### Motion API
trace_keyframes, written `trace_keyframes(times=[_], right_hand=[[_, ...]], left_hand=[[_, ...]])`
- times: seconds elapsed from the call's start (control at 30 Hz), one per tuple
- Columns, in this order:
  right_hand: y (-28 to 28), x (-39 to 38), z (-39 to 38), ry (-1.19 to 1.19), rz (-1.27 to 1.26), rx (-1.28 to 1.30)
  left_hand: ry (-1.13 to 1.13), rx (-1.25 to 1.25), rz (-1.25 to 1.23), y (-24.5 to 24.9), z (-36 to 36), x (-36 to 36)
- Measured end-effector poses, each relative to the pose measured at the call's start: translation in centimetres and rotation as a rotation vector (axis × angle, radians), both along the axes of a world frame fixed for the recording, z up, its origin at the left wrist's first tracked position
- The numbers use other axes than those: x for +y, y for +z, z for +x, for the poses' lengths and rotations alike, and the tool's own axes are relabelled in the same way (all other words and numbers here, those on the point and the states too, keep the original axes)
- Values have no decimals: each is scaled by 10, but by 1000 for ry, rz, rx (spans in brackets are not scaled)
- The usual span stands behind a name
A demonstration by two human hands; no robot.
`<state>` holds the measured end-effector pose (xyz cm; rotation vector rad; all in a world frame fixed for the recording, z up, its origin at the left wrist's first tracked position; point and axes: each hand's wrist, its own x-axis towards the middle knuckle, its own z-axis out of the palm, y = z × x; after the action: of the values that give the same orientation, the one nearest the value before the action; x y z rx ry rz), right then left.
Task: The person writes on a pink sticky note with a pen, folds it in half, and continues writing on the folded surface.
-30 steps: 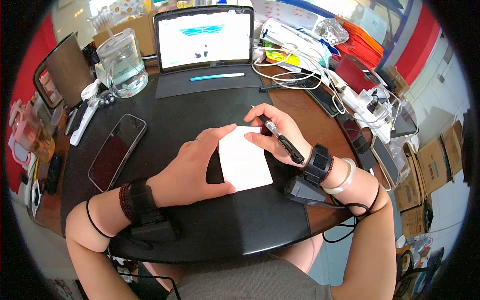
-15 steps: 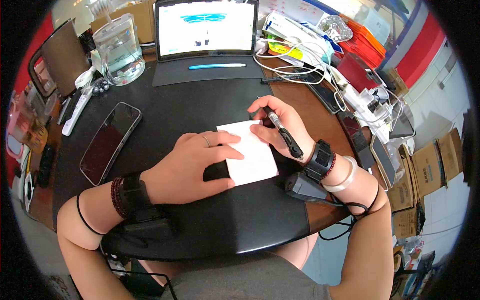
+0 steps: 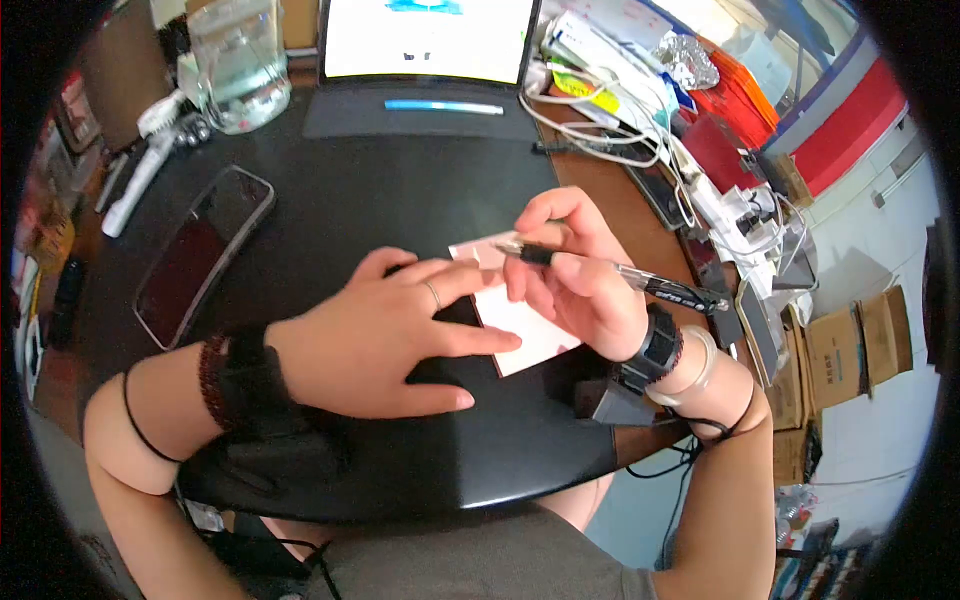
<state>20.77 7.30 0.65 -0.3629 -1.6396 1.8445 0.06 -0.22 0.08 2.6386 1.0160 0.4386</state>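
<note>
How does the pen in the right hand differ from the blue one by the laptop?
The black pen is gripped in the right hand over the white card; the blue pen lies untouched on the laptop's dark cover. The black pen is slanted, with a clear barrel; the blue pen lies level, solid-coloured. Both are slim.

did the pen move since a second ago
Yes: the pen in the right hand has swung nearly level, its tip now over the top edge of the white card.

Black wrist straps (image 3: 250,385), red beads (image 3: 208,385), ring (image 3: 433,295), bangle (image 3: 703,362).
</note>
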Motion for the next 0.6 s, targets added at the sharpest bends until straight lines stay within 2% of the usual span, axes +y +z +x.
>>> trace_keyframes(times=[0.07,0.13,0.2,0.33,0.4,0.47,0.53,0.6], right_hand=[[-4,-2,-3,-47,155,-74],[-3,5,5,65,171,-149],[0,5,2,23,263,-250],[-8,3,-5,-60,212,-284],[-11,4,-8,-145,271,-139],[-9,7,-4,-113,275,-231],[-11,4,-4,-201,451,-248],[-11,5,-3,-208,464,-309]], left_hand=[[-20,-27,5,-2,1,0],[-12,-31,19,-4,0,-1],[-17,-29,6,-3,0,0],[1,-37,47,-8,-1,-1],[-2,-43,60,-10,-1,-1],[-5,-43,77,-13,-1,-1],[3,-28,111,-14,-2,-1],[3,-35,106,-15,-2,-1]])
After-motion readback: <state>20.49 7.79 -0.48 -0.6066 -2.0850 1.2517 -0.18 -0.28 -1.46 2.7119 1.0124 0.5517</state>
